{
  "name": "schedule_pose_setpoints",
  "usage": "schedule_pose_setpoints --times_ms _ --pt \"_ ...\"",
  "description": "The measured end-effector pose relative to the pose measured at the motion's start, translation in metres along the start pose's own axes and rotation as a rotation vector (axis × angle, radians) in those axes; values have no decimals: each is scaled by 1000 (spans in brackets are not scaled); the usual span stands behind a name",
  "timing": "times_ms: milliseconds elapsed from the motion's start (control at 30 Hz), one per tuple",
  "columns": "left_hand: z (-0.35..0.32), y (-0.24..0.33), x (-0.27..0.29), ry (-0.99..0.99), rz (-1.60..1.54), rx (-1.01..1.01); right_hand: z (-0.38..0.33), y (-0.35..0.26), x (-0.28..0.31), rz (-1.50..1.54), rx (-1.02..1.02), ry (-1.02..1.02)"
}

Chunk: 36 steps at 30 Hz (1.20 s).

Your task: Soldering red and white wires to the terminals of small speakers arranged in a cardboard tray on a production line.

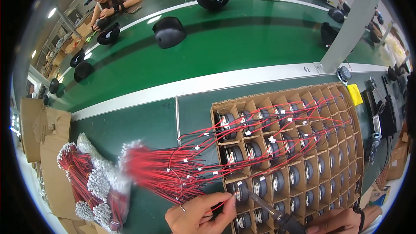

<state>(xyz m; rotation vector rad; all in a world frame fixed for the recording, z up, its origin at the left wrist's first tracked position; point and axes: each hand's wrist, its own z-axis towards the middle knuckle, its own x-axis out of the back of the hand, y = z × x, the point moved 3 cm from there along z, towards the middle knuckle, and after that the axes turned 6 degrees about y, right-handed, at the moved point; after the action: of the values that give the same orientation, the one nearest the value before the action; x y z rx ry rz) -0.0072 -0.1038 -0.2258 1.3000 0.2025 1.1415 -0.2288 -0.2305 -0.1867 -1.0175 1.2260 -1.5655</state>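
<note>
My left hand (200,215) pinches a thin red wire (211,210) between thumb and forefinger, at the near left corner of the divided cardboard box (215,112). Wrapped in my right hand (336,222) is a soldering iron (287,222), its tip pointing left toward a small round speaker (241,194) beside my left fingertips. Whether the tip touches it I cannot tell. Black-rimmed speakers stand on edge in the box's cells. Red and black wires with white connectors run over the two far rows. Left of the box lies a loose pile of such wires (162,164).
Tied wire bundles (93,177) in clear plastic lie left, next to an open carton (56,147). Beyond the white rail, black shells (169,32) sit on a green belt (242,52). A grey post (349,30) rises at right, near a yellow pad (354,94). Co-workers sit across.
</note>
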Motion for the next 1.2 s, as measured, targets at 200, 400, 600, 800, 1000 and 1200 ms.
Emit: schedule_pose_setpoints --times_ms 200,400,600,800,1000,1200 --pt "0 -2 -1 8 -3 -1 16 -4 1 -193 271 73" --pt "3 1 2 3 7 -11 21 -5 -3 -326 405 219" --pt "-1 1 0 20 -23 34 -5 4 -1 13 -195 43" --pt "-4 4 1 15 -26 54 -4 5 -3 95 -191 71" --pt "-6 1 1 31 -58 60 1 0 -2 16 -88 49" --pt "-2 1 2 18 -17 51 15 -9 -1 -251 325 181"
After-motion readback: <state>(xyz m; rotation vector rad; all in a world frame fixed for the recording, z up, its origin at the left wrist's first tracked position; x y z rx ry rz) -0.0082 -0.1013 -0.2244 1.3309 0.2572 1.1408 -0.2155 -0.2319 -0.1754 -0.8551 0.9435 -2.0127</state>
